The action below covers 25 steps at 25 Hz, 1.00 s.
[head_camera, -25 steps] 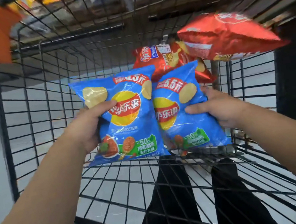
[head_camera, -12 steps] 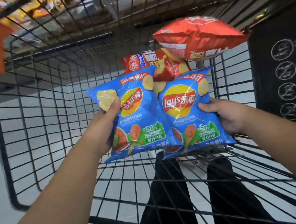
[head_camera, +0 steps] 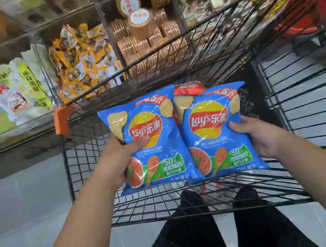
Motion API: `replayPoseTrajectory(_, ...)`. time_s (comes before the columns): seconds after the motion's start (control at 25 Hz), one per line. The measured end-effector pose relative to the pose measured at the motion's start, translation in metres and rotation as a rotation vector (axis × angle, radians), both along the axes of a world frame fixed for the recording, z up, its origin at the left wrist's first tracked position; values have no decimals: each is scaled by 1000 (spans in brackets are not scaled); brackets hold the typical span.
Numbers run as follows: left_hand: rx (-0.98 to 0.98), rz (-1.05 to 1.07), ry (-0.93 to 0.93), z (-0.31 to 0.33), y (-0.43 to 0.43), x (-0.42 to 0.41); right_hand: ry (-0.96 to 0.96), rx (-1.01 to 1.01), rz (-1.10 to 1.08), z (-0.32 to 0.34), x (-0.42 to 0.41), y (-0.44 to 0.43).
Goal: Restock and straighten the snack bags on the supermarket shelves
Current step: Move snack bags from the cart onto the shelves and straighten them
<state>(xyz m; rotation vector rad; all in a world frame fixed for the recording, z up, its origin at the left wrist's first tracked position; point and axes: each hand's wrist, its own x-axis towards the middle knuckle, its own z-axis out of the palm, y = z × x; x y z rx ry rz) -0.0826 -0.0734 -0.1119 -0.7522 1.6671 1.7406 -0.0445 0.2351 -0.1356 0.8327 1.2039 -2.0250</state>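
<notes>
Two blue chip bags point(head_camera: 212, 137) held over the cart point(head_camera: 191, 203).
Head view: left hand point(head_camera: 119, 161) pinches the left bag point(head_camera: 151, 137), thumb across its front; right hand point(head_camera: 259, 136) grips the right bag point(head_camera: 218, 157) likewise. Slick film could slip from these edge holds before reaching the shelves point(head_camera: 85, 61).

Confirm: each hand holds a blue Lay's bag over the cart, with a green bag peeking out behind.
Wrong colour: the head view shows a red bag behind, not green. The left hand holds one blue bag, the right hand the other blue bag, over the cart.
</notes>
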Motion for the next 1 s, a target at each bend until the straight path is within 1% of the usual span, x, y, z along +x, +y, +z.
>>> replayPoseTrajectory(0.2,34,-143,127,97,19,0,175,-1,-139,97,43,19)
replayPoseTrajectory(0.4,80,-296,191,164,62,40,259,-28,-265,151,131,45)
replayPoseTrajectory(0.6,116,-478,214,193,116,103,255,-116,-399,168,233,75)
replayPoseTrajectory(0.88,137,-703,248,202,226,217,241,-13,-610,161,391,142)
replayPoseTrajectory(1.0,176,-828,239,200,291,269,209,61,-774,156,471,175)
